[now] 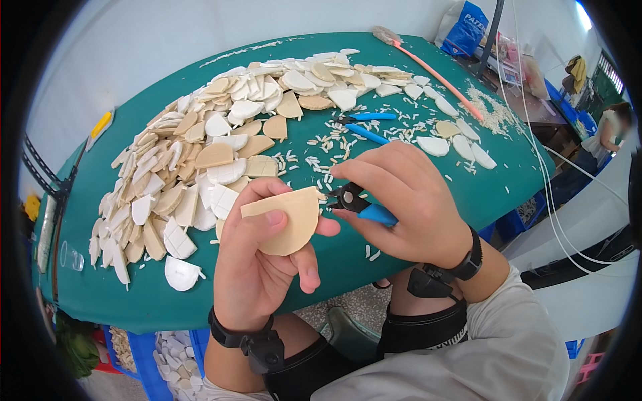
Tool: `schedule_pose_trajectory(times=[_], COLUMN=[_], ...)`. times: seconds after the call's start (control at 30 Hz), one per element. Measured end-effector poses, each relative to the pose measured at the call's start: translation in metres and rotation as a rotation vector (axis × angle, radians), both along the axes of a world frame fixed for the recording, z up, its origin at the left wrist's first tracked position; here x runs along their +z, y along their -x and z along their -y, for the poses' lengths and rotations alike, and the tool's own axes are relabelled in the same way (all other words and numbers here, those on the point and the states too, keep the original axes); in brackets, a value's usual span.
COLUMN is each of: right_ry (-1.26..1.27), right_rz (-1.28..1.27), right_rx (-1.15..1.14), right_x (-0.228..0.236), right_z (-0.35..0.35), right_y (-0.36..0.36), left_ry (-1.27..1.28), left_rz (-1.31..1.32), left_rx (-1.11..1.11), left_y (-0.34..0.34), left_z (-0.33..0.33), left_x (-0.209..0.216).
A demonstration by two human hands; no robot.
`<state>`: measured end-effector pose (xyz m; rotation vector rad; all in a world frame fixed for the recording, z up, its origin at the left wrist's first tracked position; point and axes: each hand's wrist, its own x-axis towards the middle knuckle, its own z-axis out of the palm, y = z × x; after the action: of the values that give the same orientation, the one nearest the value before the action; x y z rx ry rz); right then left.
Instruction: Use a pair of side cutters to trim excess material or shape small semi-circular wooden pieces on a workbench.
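Note:
Between the thumb and fingers of my left hand (pixel 249 267) is a beige, D-shaped flat piece (pixel 297 224) with a small stub at its upper right corner. My right hand (pixel 418 200) is closed round side cutters (pixel 378 214) with black jaws and blue grips. Their jaw tips are right beside the stub; whether they touch it I cannot tell. Beyond my hands, a second pair of blue-handled cutters (pixel 366 132) lies on the green table. A large heap of white and beige flat pieces (pixel 221 155) spreads to the left and far side.
Small cut-off stubs (pixel 321 144) litter the green tabletop (pixel 160 304). A pink-handled brush (pixel 441 81) lies at the far right by a pile of scraps (pixel 496 113). Blue bins (pixel 147 361) stand below the left edge. White cables (pixel 545 170) hang at right; another person (pixel 605 134) sits beyond.

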<state>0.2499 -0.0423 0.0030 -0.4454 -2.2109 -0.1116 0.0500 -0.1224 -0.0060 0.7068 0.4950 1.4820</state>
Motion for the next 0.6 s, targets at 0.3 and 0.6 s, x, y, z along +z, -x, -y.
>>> schedule_pose_trajectory(times=[0.3,0.6], right_ry=[-0.006,-0.023], right_rz=[0.002,-0.003], right_rx=[-0.008,-0.001], right_x=[-0.0006,0.0002], right_z=[0.0004,-0.0001], right_y=[0.0013,0.0019], left_ry=[-0.01,-0.015], left_rz=[0.008,0.018], left_rx=[-0.027,-0.056], left_y=[0.0012,0.0043], left_z=[-0.0006,-0.003], left_x=[-0.0015,-0.0039])
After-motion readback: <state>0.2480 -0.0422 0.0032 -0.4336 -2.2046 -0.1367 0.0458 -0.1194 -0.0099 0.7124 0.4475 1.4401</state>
